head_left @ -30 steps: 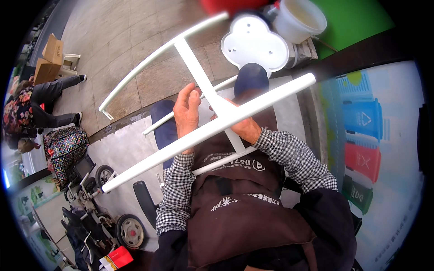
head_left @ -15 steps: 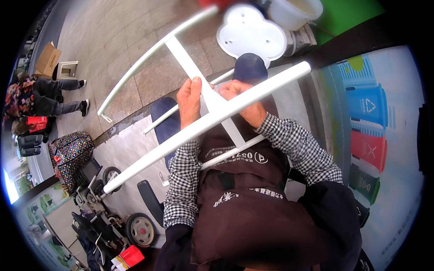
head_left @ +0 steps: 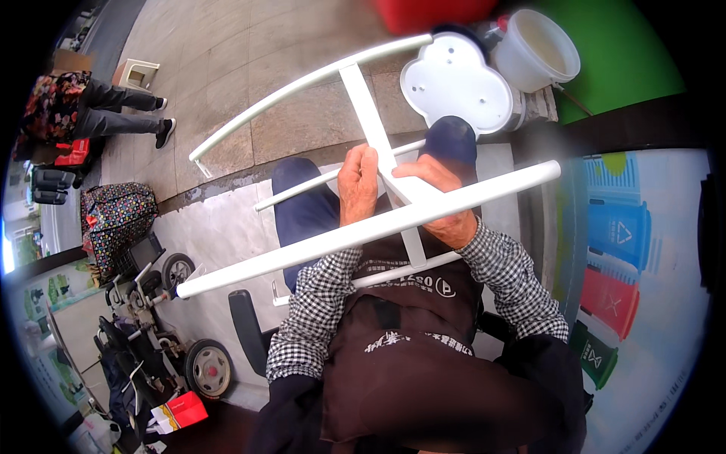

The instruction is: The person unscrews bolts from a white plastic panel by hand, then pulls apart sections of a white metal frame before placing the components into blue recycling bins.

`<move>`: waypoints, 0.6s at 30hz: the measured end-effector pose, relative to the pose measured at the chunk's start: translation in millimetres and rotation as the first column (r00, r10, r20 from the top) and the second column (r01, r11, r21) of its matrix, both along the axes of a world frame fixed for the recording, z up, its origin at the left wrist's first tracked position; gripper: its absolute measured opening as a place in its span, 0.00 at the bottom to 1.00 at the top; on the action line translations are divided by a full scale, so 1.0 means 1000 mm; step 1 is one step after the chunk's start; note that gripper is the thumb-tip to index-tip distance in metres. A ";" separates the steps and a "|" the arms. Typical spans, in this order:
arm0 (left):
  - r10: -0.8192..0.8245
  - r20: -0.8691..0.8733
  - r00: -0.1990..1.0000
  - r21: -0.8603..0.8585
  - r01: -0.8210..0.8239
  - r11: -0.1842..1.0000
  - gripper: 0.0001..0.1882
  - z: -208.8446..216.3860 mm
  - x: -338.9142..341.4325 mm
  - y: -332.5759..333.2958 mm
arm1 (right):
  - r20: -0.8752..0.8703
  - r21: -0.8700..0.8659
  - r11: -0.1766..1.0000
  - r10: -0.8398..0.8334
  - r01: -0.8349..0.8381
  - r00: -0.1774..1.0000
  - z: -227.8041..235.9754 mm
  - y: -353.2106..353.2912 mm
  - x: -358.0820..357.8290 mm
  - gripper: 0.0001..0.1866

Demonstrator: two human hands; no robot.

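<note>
Above my lap is a white tubular metal frame (head_left: 325,246), with long, slightly bowed tubes joined by flat crosspieces. My left hand (head_left: 358,185) has its fingers closed on the flat white crosspiece (head_left: 364,110), thumb up along its edge. To the right, my right hand (head_left: 439,197) is wrapped over the same frame near where the flat bars meet; its lower part sits behind the nearest long tube. That tube slants from lower left to upper right across both wrists. A thinner tube lies close to my brown apron (head_left: 408,340).
Past my knees lies a white cloud-shaped panel (head_left: 457,87) with small holes, beside a white bucket (head_left: 537,53). At left stand a wheeled chair's wheel (head_left: 208,369) and a patterned bag (head_left: 119,223). Another person (head_left: 91,113) stands farther off on the paving.
The frame and both hands sit lower and farther right in the picture, with the nearest tube less steeply slanted. My right hand has turned more over the bar. Much of the surroundings has shifted too.
</note>
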State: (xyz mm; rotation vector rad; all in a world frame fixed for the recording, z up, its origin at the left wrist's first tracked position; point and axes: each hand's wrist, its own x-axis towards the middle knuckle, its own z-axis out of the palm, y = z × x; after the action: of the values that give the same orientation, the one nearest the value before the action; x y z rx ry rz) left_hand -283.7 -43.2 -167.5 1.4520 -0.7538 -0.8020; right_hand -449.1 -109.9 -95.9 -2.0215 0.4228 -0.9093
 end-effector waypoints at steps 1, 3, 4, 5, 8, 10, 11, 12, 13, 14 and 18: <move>0.065 0.130 0.989 0.006 -0.067 0.998 0.19 -0.014 0.001 0.010 | -0.009 0.015 1.000 -0.014 0.014 1.000 -0.001 0.002 0.000 0.19; 0.073 -0.149 0.986 0.109 -0.057 0.992 0.19 -0.008 -0.009 0.032 | 0.020 -0.009 1.000 -0.014 0.014 1.000 0.000 0.001 -0.001 0.18; 0.029 -0.331 0.943 0.119 0.011 0.993 0.17 -0.009 -0.011 0.042 | 0.039 -0.020 1.000 -0.010 0.011 0.999 0.000 -0.001 0.000 0.18; -0.048 -0.420 0.906 0.112 0.105 0.988 0.18 -0.007 -0.015 0.051 | 0.043 -0.040 0.999 -0.029 0.031 0.999 0.001 -0.002 0.003 0.18; -0.201 -0.599 0.775 0.004 0.254 0.967 0.18 0.013 -0.042 0.056 | 0.031 -0.078 0.997 0.010 -0.007 0.999 0.005 -0.010 0.009 0.19; -0.219 -0.773 0.596 -0.030 0.310 0.950 0.17 0.021 -0.052 0.046 | 0.037 -0.063 0.996 0.069 -0.067 0.997 0.011 -0.021 0.020 0.17; -0.257 -0.771 0.583 -0.086 0.305 0.949 0.16 -0.003 -0.055 0.040 | 0.039 -0.112 0.992 0.061 -0.056 0.997 0.011 -0.030 0.028 0.16; -0.244 -0.782 0.573 -0.064 0.315 0.947 0.11 -0.003 -0.054 0.032 | 0.047 -0.160 0.986 0.050 -0.042 0.998 0.010 -0.040 0.036 0.14; -0.206 -0.784 0.585 -0.034 0.290 0.956 0.10 -0.002 -0.055 0.029 | 0.055 -0.169 0.985 0.037 -0.027 0.998 0.013 -0.045 0.045 0.12; -0.171 -0.785 0.596 -0.009 0.265 0.964 0.10 0.004 -0.055 0.026 | 0.064 -0.182 0.983 0.024 -0.012 0.998 0.018 -0.049 0.053 0.11; -0.056 -0.772 0.633 0.085 0.191 0.978 0.11 0.024 -0.050 0.024 | -0.062 -0.164 0.986 0.008 -0.018 0.998 0.028 -0.049 0.066 0.08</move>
State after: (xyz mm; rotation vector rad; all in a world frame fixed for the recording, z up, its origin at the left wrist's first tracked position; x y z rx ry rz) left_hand -333.8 -18.9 -143.0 1.0272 -0.1170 -1.4906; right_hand -383.2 -159.3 -67.9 -2.2047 0.3775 -0.9013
